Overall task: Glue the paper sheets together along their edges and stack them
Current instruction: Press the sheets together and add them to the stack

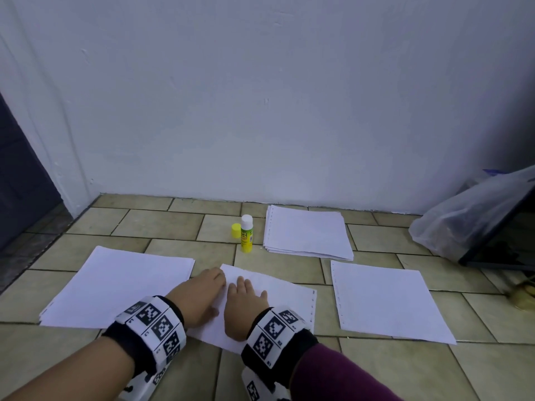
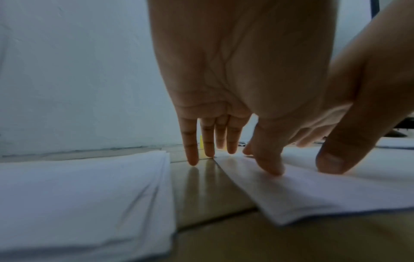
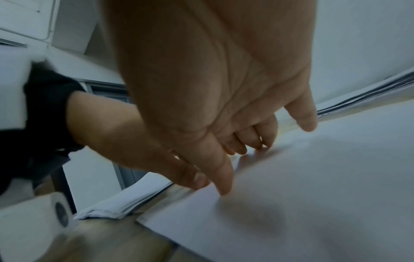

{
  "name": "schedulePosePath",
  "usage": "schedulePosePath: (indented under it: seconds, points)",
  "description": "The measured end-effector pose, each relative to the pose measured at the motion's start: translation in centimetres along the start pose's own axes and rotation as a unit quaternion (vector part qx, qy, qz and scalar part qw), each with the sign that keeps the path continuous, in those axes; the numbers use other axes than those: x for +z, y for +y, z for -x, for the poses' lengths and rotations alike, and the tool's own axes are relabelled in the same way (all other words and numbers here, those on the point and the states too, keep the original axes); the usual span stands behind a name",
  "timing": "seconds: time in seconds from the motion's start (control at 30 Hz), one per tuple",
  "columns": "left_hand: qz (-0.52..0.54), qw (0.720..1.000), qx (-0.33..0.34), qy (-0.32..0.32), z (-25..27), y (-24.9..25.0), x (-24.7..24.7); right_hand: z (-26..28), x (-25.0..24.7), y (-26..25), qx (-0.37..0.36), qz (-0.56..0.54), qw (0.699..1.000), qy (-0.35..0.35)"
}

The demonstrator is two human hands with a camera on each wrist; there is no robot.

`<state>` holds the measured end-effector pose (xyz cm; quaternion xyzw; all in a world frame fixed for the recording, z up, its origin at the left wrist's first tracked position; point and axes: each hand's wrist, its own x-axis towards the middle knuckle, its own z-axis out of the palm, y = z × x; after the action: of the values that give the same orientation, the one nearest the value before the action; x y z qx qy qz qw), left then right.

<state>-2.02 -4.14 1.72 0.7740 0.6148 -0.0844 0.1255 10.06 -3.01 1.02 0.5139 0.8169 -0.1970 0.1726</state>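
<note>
The middle sheet (image 1: 278,296) lies on the floor (image 1: 162,224) between two paper stacks, pressed flat under the left hand (image 1: 199,296) and right hand (image 1: 243,305), grips released. Pressure is best swept evenly along the glued edge.

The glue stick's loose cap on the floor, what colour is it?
Yellow. The cap lies beside the glue stick, clearest in the head view.

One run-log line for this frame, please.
left hand: open, on sheet edge | right hand: open, pressing middle sheet | glue stick: uncapped, upright
</note>
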Motion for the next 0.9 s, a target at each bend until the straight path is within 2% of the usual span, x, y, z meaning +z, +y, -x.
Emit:
schedulePosePath:
  seconds: [0.17,0.27,0.53,0.67,0.73,0.83,0.9]
  points:
    - [-0.017,0.998,-0.023,-0.059,0.1,-0.4,0.7,-0.4,-0.6,0.5,-0.063,-0.008,0.998,-0.015]
    - [-0.017,0.997,-0.034,-0.067,0.3,-0.2,0.3,-0.3,-0.7,1.9,-0.071,-0.005,0.997,-0.011]
    - [-0.005,0.995,-0.043,-0.095,0.4,-0.3,0.0,1.4,-1.1,8.2,0.017,-0.057,0.998,0.008]
    - [-0.013,0.995,-0.033,-0.097,0.6,-0.7,-0.2,2.0,-0.9,9.7,0.044,-0.058,0.997,0.005]
    - [-0.034,0.995,-0.04,-0.08,0.4,-0.7,-0.5,1.9,-1.2,9.7,0.04,-0.041,0.998,-0.003]
    - [-0.086,0.995,-0.051,0.004,-0.5,0.4,-0.9,1.6,-2.0,9.2,0.025,0.019,0.999,-0.003]
    - [-0.059,0.996,-0.034,0.053,-1.0,1.4,-0.8,1.4,-2.3,8.6,0.023,0.068,0.997,0.016]
